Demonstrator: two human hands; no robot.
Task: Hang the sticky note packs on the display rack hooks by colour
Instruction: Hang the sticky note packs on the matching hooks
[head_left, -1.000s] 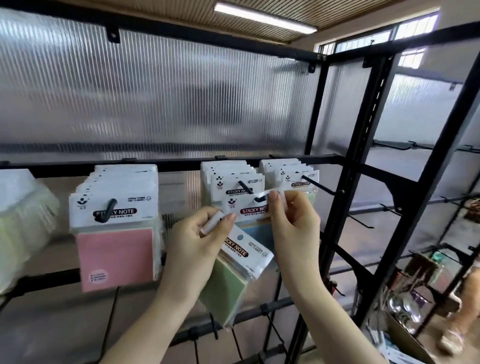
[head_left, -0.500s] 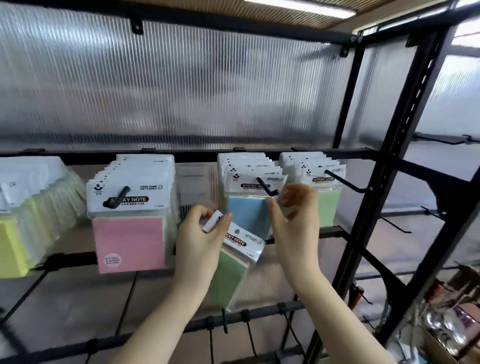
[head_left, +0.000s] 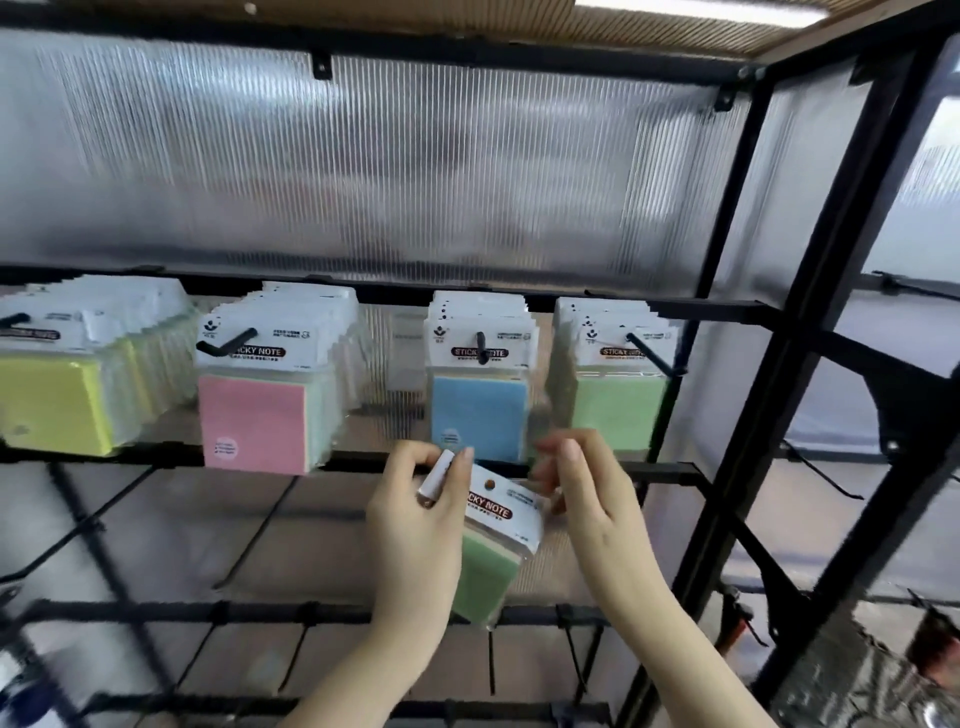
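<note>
While your left hand (head_left: 415, 525) pinches the green pack (head_left: 491, 551) below the rack and your right hand (head_left: 582, 488) touches its header, it could slip or land on the blue hook (head_left: 480, 347).

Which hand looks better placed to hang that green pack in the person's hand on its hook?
Probably the right hand: it is free and nearer the green stack. The left hand grips the green pack low, below the rail.
</note>
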